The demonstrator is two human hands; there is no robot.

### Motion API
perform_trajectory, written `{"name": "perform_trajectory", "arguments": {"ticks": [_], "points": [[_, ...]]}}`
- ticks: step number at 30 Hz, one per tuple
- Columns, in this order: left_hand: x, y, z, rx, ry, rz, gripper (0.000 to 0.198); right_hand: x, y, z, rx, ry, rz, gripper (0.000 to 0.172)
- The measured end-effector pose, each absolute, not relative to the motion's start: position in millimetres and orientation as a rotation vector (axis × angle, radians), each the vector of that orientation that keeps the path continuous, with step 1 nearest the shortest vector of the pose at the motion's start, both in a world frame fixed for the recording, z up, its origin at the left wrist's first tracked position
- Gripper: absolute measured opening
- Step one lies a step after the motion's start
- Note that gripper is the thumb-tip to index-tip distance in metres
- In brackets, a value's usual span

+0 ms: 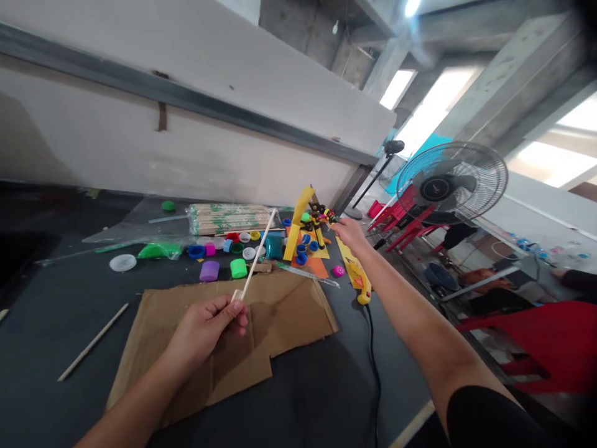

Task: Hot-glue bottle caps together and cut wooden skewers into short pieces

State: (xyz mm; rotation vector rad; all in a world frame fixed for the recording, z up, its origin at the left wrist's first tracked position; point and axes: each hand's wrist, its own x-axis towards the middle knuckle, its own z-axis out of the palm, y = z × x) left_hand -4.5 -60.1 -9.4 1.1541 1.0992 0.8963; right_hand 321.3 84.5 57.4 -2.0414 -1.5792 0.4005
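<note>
My left hand (208,326) is closed in a pinch round a thin wooden stick (259,256), which slants up and to the right above the cardboard sheet (293,305). A short pale piece shows at the fingertips beside the stick's lower end; whether it is joined to the stick I cannot tell. Stretched out to the back right, my right hand (349,235) has its fingers closed on the end of a black-and-yellow hand tool (328,215), whose exact kind is unclear. Nearer along the right arm lies a yellow hot glue gun (362,286) with a black cord.
Several coloured bottle caps (209,270) are scattered behind the cardboard. A plastic-wrapped bundle of sticks (231,219) lies at the back. Another wooden stick (93,342) rests on the left. Beyond the table stand a fan (452,182) and red chairs (555,342).
</note>
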Motion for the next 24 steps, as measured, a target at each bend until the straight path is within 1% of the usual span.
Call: {"name": "perform_trajectory", "arguments": {"ticks": [4, 8, 10, 13, 14, 16, 18, 22, 24], "points": [[-4.5, -60.6, -9.6, 1.141, 1.095, 0.909, 0.034, 314.6, 78.8, 73.7, -1.909, -1.454, 0.478, 0.017], [-3.6, -61.5, -8.8, 1.116, 1.089, 0.896, 0.034, 305.6, 56.1, 93.9, -1.708, -1.448, 0.559, 0.021], [-3.4, -61.7, -9.0, 1.129, 1.086, 0.901, 0.033, 296.7, 37.9, 96.9, -1.523, -1.454, 0.677, 0.023], [-3.8, -61.5, -11.1, 1.155, 1.074, 0.904, 0.032, 277.2, 6.6, 86.9, -1.324, -1.411, 1.056, 0.032], [-4.1, -61.4, -12.1, 1.162, 1.064, 0.904, 0.032, 269.8, -3.6, 80.9, -1.236, -1.37, 1.216, 0.031], [-4.4, -61.2, -13.8, 1.16, 1.039, 0.912, 0.031, 255.7, -22.0, 68.5, -1.075, -1.248, 1.519, 0.024], [-4.2, -61.4, -14.5, 1.13, 1.016, 0.931, 0.031, 243.7, -36.1, 58.7, -0.948, -1.134, 1.69, 0.024], [-3.7, -62.4, -11.7, 1.045, 1.017, 0.961, 0.029, 228.7, -51.1, 47.9, -0.858, -1.071, 1.715, 0.032], [-4.0, -62.8, -9.0, 1.016, 1.013, 0.964, 0.029, 225.0, -55.3, 43.5, -0.859, -1.12, 1.697, 0.032]]}}
